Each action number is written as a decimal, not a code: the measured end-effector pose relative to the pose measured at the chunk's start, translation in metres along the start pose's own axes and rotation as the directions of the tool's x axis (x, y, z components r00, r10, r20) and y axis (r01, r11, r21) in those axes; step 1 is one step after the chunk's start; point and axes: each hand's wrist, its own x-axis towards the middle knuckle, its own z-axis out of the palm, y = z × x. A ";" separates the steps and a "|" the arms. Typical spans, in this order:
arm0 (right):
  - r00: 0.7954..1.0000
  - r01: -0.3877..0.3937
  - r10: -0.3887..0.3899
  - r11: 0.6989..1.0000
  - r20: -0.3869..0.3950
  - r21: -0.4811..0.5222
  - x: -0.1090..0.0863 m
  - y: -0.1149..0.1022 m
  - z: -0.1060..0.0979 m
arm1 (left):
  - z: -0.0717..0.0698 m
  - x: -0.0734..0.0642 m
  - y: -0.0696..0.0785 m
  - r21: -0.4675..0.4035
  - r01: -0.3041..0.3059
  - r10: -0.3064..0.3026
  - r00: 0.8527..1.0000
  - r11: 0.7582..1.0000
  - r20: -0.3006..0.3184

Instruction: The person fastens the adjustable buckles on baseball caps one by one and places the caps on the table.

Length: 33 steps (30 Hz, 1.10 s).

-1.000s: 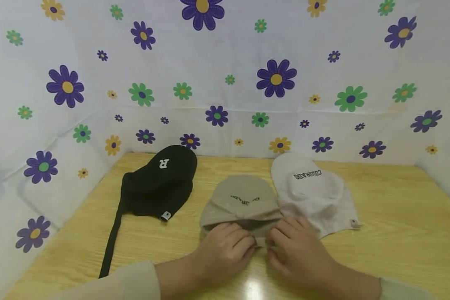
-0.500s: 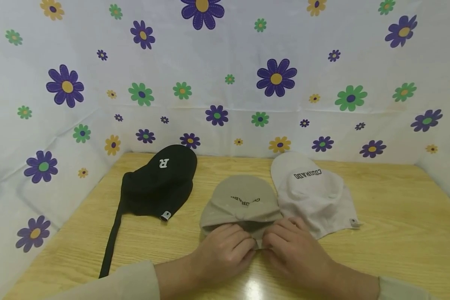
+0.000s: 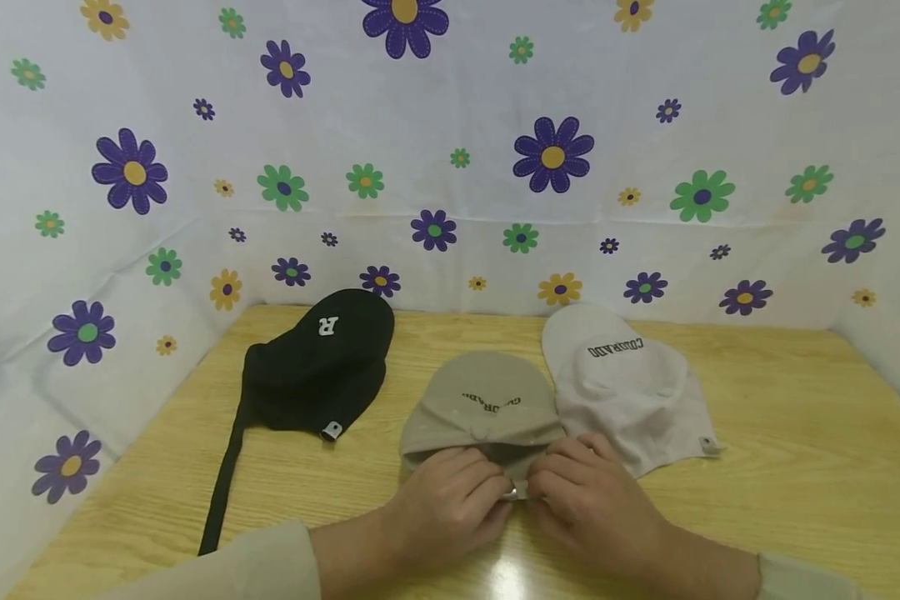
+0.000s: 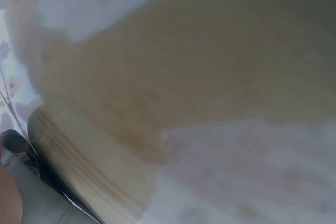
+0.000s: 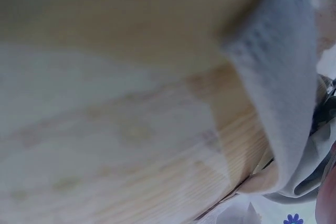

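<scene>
A khaki baseball cap (image 3: pixel 487 375) lies in the middle of the table in the head view, its brim away from me and its opening toward me. My left hand (image 3: pixel 453 500) grips the back strap (image 3: pixel 521 492) on one side, where a small shiny metal buckle (image 3: pixel 510 494) shows at the fingertips. Close beside it, my right hand (image 3: pixel 588 500) pinches the same strap from the other side. Curled fingers cover most of the strap's ends. Both wrist views are blurred and show mostly tabletop.
On the left lies a black cap (image 3: pixel 307 367) with a long loose strap (image 3: pixel 223 483) trailing toward me. A pale cap (image 3: pixel 637 392) lies at the right, right up against the khaki one. A flowered cloth (image 3: pixel 450 108) surrounds the wooden table (image 3: pixel 795 467).
My right hand has shifted slightly left, closer to my left hand, narrowing the strap showing between them. The shiny buckle now shows at my left fingertips. The caps stay put.
</scene>
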 end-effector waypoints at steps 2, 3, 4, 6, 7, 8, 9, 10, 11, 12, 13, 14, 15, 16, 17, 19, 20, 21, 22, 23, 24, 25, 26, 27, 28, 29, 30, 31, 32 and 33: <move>1.000 0.005 -0.005 1.000 -0.007 -0.004 0.000 0.000 0.000 | 0.000 0.000 0.000 0.002 0.002 -0.002 1.000 1.000 0.001; 1.000 0.006 -0.006 1.000 -0.009 -0.005 0.000 0.000 0.000 | 0.000 0.000 0.000 0.002 0.003 -0.003 1.000 1.000 0.002; 1.000 0.007 -0.007 1.000 -0.013 -0.006 0.000 0.001 0.000 | 0.000 0.000 0.000 0.003 0.003 -0.003 1.000 1.000 0.001; 1.000 0.007 -0.007 1.000 -0.022 -0.008 0.001 0.001 0.000 | 0.000 0.000 0.000 0.002 0.003 -0.003 1.000 1.000 -0.001; 1.000 0.008 -0.008 1.000 -0.030 -0.009 0.001 0.001 0.001 | 0.000 0.000 0.000 0.003 0.002 -0.002 1.000 1.000 -0.002; 0.999 0.007 -0.007 1.000 -0.033 -0.010 0.001 0.001 0.001 | 0.000 0.000 0.000 0.006 0.001 -0.001 1.000 1.000 -0.003; 0.999 0.007 -0.007 1.000 -0.037 -0.009 0.001 0.001 0.001 | 0.000 0.000 0.000 0.010 -0.001 0.001 1.000 1.000 -0.006; 0.999 0.005 -0.006 1.000 -0.038 -0.008 0.001 0.000 0.001 | 0.000 0.000 0.000 0.013 -0.001 0.002 1.000 1.000 -0.009; 0.999 0.005 -0.006 1.000 -0.040 -0.008 0.001 0.000 0.000 | 0.000 0.000 0.000 0.016 -0.001 0.002 1.000 1.000 -0.009; 0.999 0.005 -0.006 1.000 -0.041 -0.009 0.002 0.000 0.000 | 0.001 0.000 0.000 0.021 -0.002 0.002 1.000 1.000 -0.011; 0.999 0.005 -0.006 1.000 -0.042 -0.011 0.002 0.000 0.000 | 0.001 0.000 0.000 0.026 -0.002 0.002 1.000 1.000 -0.011; 0.999 0.003 -0.004 1.000 -0.041 -0.011 0.001 0.000 0.000 | 0.001 0.000 -0.001 0.032 -0.003 0.003 1.000 0.999 -0.014; 0.999 0.003 -0.003 1.000 -0.043 -0.010 0.002 0.001 0.000 | 0.001 0.000 -0.001 0.036 -0.003 0.003 1.000 0.999 -0.016; 0.999 0.004 -0.004 1.000 -0.045 -0.010 0.002 0.001 0.000 | 0.001 0.000 0.000 0.040 -0.003 0.004 1.000 0.999 -0.019; 0.999 0.007 -0.007 1.000 -0.051 -0.010 0.002 0.001 0.001 | 0.002 0.000 -0.001 0.045 -0.004 0.005 1.000 0.999 -0.024; 0.998 0.006 -0.006 1.000 -0.060 -0.013 0.002 0.001 0.001 | 0.002 0.000 -0.001 0.055 -0.007 0.009 0.999 0.998 -0.035; 0.998 0.004 -0.005 1.000 -0.062 -0.013 0.002 0.001 0.001 | 0.003 0.000 -0.001 0.062 -0.008 0.010 0.999 0.998 -0.040; 0.998 0.002 -0.003 1.000 -0.062 -0.015 0.001 0.001 0.001 | 0.003 0.000 -0.001 0.065 -0.007 0.010 0.999 0.998 -0.042; 0.998 0.001 -0.002 1.000 -0.061 -0.017 0.001 0.001 0.001 | 0.003 0.000 0.000 0.069 -0.006 0.009 0.999 0.998 -0.045; 0.998 -0.002 0.001 1.000 -0.060 -0.020 0.001 0.001 0.001 | 0.003 0.000 0.000 0.073 -0.006 0.009 0.999 0.997 -0.047; 0.998 -0.006 0.005 1.000 -0.055 -0.023 0.001 0.001 0.001 | 0.003 0.000 0.000 0.077 -0.007 0.011 0.999 0.997 -0.048; 0.999 -0.010 0.009 1.000 -0.050 -0.022 0.001 0.001 0.001 | 0.002 0.000 0.000 0.076 -0.004 0.008 0.999 0.997 -0.047; 0.999 -0.013 0.012 1.000 -0.046 -0.023 0.001 0.001 0.000 | 0.002 0.000 -0.001 0.077 -0.001 0.005 0.999 0.997 -0.046; 0.999 -0.018 0.017 1.000 -0.043 -0.024 0.001 0.001 0.000 | 0.002 0.000 -0.001 0.074 0.004 0.000 0.999 0.997 -0.045; 0.999 -0.021 0.020 0.999 -0.043 -0.025 0.001 0.001 0.000 | 0.002 0.000 -0.001 0.075 0.005 -0.002 0.999 0.997 -0.047; 0.999 -0.025 0.024 0.999 -0.043 -0.024 0.000 0.001 0.000 | 0.002 0.000 -0.001 0.078 0.006 -0.002 0.999 0.997 -0.050; 0.999 -0.028 0.027 0.999 -0.044 -0.026 0.000 0.001 -0.001 | 0.002 0.000 -0.002 0.079 0.008 -0.003 0.999 0.997 -0.053; 0.998 -0.032 0.030 0.999 -0.047 -0.026 0.001 0.001 -0.001 | 0.002 0.000 -0.002 0.080 0.011 -0.007 0.998 0.997 -0.054; 0.998 -0.032 0.031 0.999 -0.051 -0.028 0.001 0.001 -0.001 | 0.002 0.000 -0.002 0.084 0.012 -0.007 0.998 0.996 -0.058; 0.998 -0.033 0.031 0.999 -0.055 -0.030 0.001 0.001 -0.001 | 0.002 0.001 -0.002 0.086 0.012 -0.006 0.998 0.996 -0.062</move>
